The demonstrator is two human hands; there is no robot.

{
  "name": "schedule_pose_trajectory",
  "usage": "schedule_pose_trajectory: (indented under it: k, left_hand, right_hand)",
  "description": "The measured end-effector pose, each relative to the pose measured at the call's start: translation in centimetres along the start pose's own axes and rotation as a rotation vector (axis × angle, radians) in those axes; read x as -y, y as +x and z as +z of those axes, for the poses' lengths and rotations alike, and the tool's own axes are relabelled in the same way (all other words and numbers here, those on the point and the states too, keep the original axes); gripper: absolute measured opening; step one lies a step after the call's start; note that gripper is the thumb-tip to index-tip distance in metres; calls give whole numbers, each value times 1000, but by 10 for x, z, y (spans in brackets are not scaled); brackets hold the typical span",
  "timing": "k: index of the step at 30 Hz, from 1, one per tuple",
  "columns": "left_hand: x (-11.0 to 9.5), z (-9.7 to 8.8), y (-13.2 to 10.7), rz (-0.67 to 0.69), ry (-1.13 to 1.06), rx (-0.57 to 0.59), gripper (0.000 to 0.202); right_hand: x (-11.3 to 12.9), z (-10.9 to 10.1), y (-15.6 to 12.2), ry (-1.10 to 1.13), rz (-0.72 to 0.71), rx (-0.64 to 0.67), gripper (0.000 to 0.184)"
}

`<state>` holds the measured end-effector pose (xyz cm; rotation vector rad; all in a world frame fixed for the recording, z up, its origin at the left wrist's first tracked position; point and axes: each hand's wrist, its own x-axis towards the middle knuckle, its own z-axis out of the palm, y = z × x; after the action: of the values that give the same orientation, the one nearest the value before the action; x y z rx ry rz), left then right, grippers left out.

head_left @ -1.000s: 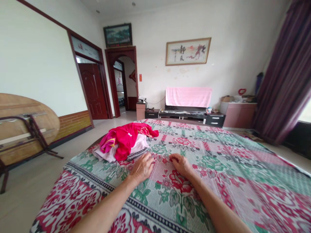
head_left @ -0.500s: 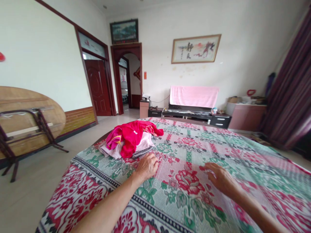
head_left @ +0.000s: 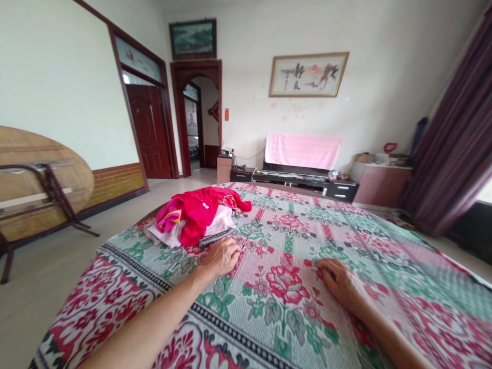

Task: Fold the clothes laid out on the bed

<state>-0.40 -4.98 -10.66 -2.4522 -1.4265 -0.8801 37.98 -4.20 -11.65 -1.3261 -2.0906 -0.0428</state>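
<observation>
A flowered tablecloth (head_left: 269,236) in pink, green, red and white covers the table in front of me. My left hand (head_left: 223,256) rests on it, fingers loosely bent and holding nothing that I can see. Just beyond that hand lies a crumpled heap of clothes: a bright red garment (head_left: 198,212) on top, a pale pink one (head_left: 219,221) beneath, and a magenta piece with a yellow edge (head_left: 169,219) at the left. Farther right, my right hand (head_left: 340,282) touches the cloth, with its fingers bent and the thumb apart from them.
A folded round wooden table (head_left: 42,179) leans at the left wall. Against the far wall stands a low black cabinet (head_left: 292,179), a pink cloth (head_left: 303,149) draped above it. Purple curtains (head_left: 446,138) hang at the right.
My view has turned slightly right, so the room and the heap sit farther left. The right hand has come down onto the cloth; the left hand stays on it.
</observation>
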Motion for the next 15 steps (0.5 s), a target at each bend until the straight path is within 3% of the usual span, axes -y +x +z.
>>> schedule_pose_trajectory:
  k: [15]
  left_hand:
    - [-4, -7, 1, 2, 73, 66, 23]
  right_hand:
    - [2, -3, 5, -21, -1, 10, 26]
